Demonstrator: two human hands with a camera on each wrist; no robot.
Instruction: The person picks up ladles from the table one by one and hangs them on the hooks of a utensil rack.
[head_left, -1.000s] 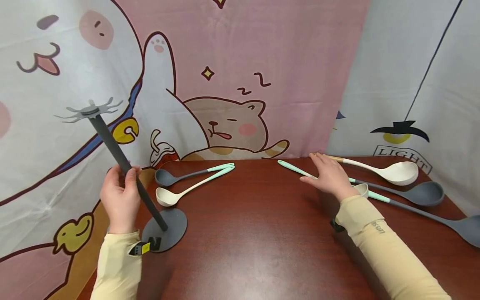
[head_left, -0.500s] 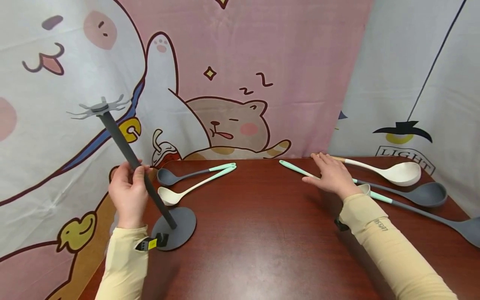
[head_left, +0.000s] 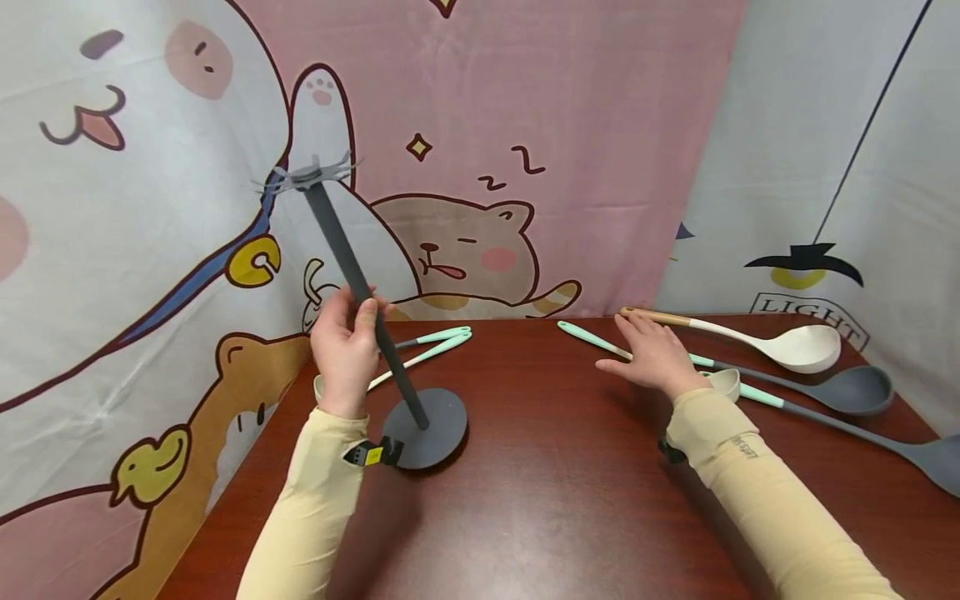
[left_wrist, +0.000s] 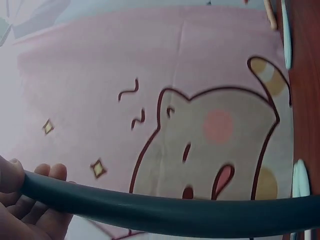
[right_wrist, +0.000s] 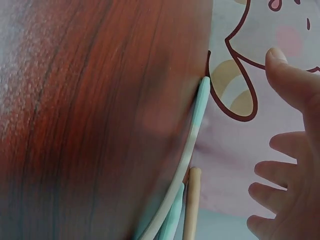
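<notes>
My left hand (head_left: 347,354) grips the pole of a dark grey utensil stand (head_left: 337,237), thumb and fingers around it. Splayed hooks (head_left: 309,177) crown the stand, and its round base (head_left: 438,442) hangs close over the table with the pole leaning left. In the left wrist view the pole (left_wrist: 165,212) runs across the bottom, fingers (left_wrist: 50,172) behind it. My right hand (head_left: 660,357) is spread, holding nothing, above a cream ladle with a mint handle (head_left: 588,333). Its fingertips overlap the wooden handle of a white ladle (head_left: 806,350). The right wrist view shows the right hand (right_wrist: 285,170) with fingers apart.
Two dark grey ladles with mint handles, an upper one (head_left: 858,390) and a lower one (head_left: 847,423), lie at the right. Two smaller mint-handled ladles (head_left: 444,336) lie back left, their bowls mostly behind my left hand. A printed cloth (head_left: 585,167) hangs behind the brown table (head_left: 555,467).
My left hand has carried the stand rightward and slightly up, its base now in front of the left ladles. My right hand stays nearly in place over the right ladles.
</notes>
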